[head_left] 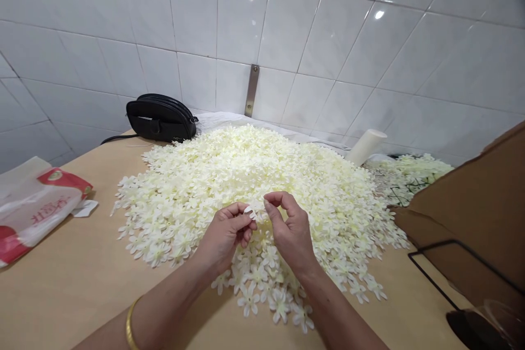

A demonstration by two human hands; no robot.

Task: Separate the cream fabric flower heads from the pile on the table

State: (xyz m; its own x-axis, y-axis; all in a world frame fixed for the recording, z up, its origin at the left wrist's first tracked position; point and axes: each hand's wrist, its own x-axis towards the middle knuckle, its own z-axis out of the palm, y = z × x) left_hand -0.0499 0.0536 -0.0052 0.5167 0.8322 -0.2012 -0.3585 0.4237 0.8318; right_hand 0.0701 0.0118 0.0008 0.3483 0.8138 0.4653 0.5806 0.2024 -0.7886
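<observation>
A big heap of white and pale-yellow artificial flowers [176,186] spreads over the table in front of me. Above its near part, my left hand [229,229] pinches a white artificial flower [256,209] between thumb and fingers. My right hand [289,227] is close beside it, thumb and forefinger pressed together at the flower's right edge; whatever lies between those fingertips is too small to make out. Several loose flowers lie below my hands on the tabletop. A gold bangle [130,324] circles my left wrist.
A black bag [161,117] stands behind the heap at the left. A red and white plastic package [45,205] lies at the far left. At the right are a white roll [366,146], flowers with green stems [422,175], a cardboard box [471,202] and a black wire frame [435,249]. Behind rises a tiled wall [197,11].
</observation>
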